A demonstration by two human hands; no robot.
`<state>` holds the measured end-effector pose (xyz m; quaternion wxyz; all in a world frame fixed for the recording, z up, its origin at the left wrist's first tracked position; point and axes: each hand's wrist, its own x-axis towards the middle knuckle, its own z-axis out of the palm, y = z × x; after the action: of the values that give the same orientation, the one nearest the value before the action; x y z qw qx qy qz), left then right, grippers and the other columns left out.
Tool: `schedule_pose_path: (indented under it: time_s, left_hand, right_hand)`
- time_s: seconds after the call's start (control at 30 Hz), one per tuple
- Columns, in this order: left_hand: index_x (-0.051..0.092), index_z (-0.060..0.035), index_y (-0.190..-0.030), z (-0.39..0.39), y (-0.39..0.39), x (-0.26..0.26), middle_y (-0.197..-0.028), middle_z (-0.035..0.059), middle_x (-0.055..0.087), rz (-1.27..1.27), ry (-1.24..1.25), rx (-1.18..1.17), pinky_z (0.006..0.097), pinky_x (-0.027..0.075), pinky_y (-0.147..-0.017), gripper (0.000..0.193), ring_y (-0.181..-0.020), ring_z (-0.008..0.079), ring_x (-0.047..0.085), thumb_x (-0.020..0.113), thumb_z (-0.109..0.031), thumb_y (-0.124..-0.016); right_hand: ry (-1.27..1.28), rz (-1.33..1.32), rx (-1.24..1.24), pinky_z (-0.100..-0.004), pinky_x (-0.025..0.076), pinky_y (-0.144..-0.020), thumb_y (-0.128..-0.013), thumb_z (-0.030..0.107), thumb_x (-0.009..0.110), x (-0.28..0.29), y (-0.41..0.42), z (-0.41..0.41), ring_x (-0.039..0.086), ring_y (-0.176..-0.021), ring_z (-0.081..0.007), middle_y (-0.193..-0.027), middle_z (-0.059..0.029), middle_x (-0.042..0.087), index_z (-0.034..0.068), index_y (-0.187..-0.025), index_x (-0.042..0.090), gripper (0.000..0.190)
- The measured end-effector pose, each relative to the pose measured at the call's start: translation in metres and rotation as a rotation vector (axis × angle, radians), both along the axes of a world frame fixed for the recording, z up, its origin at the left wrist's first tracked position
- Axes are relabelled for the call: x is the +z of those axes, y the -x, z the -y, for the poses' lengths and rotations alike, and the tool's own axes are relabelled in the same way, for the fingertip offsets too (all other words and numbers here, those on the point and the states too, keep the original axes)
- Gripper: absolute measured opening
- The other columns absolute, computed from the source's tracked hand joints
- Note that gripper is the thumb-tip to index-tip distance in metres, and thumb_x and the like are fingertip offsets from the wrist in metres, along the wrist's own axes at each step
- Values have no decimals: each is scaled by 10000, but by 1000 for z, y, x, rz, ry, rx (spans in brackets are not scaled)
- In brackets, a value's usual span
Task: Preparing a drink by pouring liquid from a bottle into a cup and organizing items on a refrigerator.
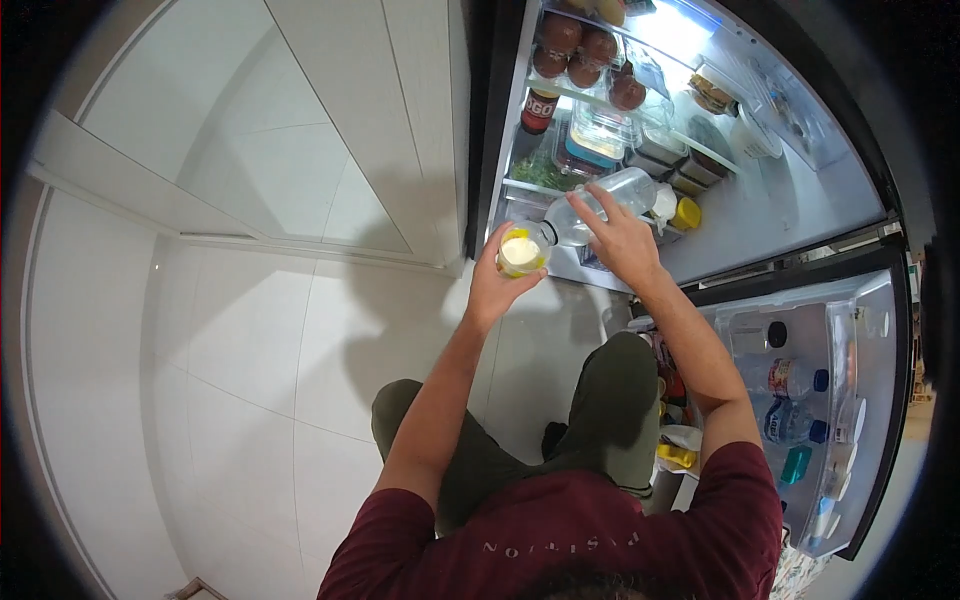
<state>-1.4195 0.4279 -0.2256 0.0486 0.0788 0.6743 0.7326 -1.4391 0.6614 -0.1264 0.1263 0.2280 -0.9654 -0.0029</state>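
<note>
In my left hand (499, 289) is a small clear cup (523, 253) with pale contents and yellow marks on its side. My right hand (619, 240) grips a clear bottle (577, 219), tilted so that its dark-rimmed neck lies at the cup's rim. Whether liquid is flowing from it I cannot tell. Both hands are in front of the lower shelves of an open fridge (750, 217). Behind the bottle, a white wrapped item (664, 204) lies beside a yellow lid (687, 214).
Fridge shelves hold brown eggs (561, 34), a dark red bottle (538, 111) and food containers (596, 135). The open door (874, 360) at my right carries water bottles (787, 421). White cabinet panels (420, 150) stand left of the fridge, above a tiled floor (247, 337).
</note>
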Motion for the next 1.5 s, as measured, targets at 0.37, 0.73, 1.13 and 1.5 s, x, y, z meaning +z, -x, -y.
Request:
schedule_pose_path:
  time_s: [0.37, 0.73, 1.13, 1.5]
  left_hand:
    - [397, -7, -1504, -3, 0, 5, -1402, 152, 544, -2, -34, -2, 345, 472, -1078, 927, -1275, 219, 567, 899, -99, -731]
    - [403, -2, -1500, -4, 2, 2, -1391, 157, 554, -11, -21, 1, 349, 487, -1063, 928, -1262, 226, 578, 905, -105, -726]
    - [401, -13, -1502, -2, 2, 5, -1385, 154, 561, 4, -38, 18, 364, 496, -1054, 921, -1265, 228, 581, 899, -106, -733]
    - [415, -21, -1493, 0, 1, -1, -1379, 148, 578, 37, -8, 14, 385, 505, -1039, 883, -1269, 229, 592, 895, -155, -764]
  right_hand:
    - [-39, -43, 19, -388, 620, -704, -757, 68, 702, -2, 2, -3, 693, -984, -306, -1447, -121, 513, 267, -1489, 468, 794]
    - [-50, -56, 14, -388, 615, -694, -734, 53, 704, 1, 3, -2, 686, -962, -295, -1438, -102, 519, 274, -1478, 483, 807]
    - [64, 55, -35, -411, 608, -785, -732, 59, 752, 2, 3, -1, 677, -1061, -320, -1460, -92, 499, 279, -1502, 455, 854]
    - [604, 2, -182, -420, 525, -988, -699, 147, 888, -20, 10, -32, 620, -1224, -348, -1415, -138, 556, 128, -1497, 437, 917]
